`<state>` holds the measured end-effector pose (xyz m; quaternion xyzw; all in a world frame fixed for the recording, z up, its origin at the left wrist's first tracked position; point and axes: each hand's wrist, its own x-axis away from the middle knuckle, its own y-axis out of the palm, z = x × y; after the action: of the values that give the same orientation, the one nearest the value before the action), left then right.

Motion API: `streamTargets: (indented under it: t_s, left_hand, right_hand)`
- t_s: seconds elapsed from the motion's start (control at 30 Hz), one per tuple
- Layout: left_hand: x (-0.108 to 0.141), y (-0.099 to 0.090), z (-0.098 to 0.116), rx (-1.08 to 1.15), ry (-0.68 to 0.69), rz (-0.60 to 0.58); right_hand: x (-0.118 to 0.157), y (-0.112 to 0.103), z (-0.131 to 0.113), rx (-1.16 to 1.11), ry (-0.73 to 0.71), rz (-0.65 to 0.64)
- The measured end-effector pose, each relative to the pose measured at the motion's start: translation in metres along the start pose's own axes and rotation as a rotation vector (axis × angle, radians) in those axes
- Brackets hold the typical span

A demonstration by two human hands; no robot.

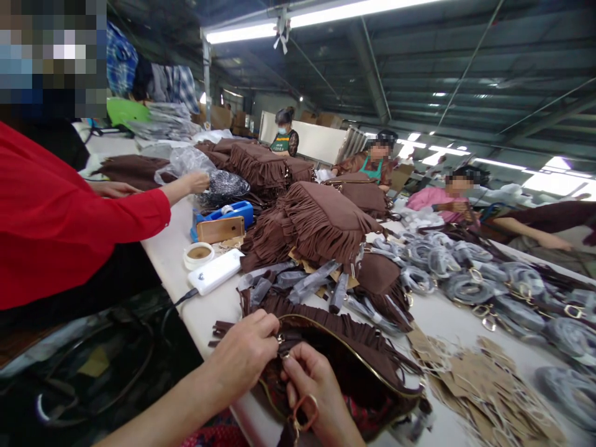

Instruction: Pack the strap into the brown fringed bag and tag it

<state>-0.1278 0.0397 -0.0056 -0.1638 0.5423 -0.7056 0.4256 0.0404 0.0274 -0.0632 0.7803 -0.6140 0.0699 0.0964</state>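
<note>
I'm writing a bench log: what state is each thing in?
Handbag: unzipped, mouth gaping
Left hand: pinching handbag's zip end
Right hand: pinching close by
Other bags: piled up
Straps: coiled, mostly wrapped
Paper tags: loose heap, strings attached
Phone: on edge, back showing
White device: cable attached
Overhead light: lit

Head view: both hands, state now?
Left hand: closed, pinching the fringed bag at one end of its opening.
Right hand: closed at that same end; exact item gripped can't be told.
</note>
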Motion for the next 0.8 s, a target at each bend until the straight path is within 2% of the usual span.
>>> streamTargets:
  t_s: [0.1,0.2,0.27,0.37,0.47,0.57,0.67,0.8]
  left_hand:
    - [-0.004,-0.004,0.003,0.017,0.019,0.001]
    - [-0.007,-0.010,0.013,0.185,-0.014,0.048]
    - [-0.008,-0.012,0.024,0.323,-0.071,0.063]
    - [-0.009,-0.011,0.041,0.551,-0.216,0.065]
    - [-0.008,-0.010,0.051,0.765,-0.350,0.004]
    - [-0.008,-0.007,0.054,0.904,-0.382,-0.073]
    - [-0.012,0.000,0.054,1.037,-0.372,-0.135]
    - [-0.017,0.013,0.054,1.169,-0.427,-0.156]
  right_hand:
    - [0.007,-0.009,-0.012,0.220,-0.117,0.038]
    - [0.015,-0.018,-0.028,0.444,-0.340,0.207]
    - [0.018,-0.022,-0.035,0.458,-0.425,0.272]
    - [0.019,-0.022,-0.040,0.317,-0.419,0.261]
    - [0.018,-0.019,-0.043,0.058,-0.359,0.236]
    - [0.018,-0.018,-0.049,-0.151,-0.304,0.215]
    - [0.018,-0.017,-0.052,-0.208,-0.307,0.151]
    - [0.017,-0.017,-0.053,-0.305,-0.272,0.085]
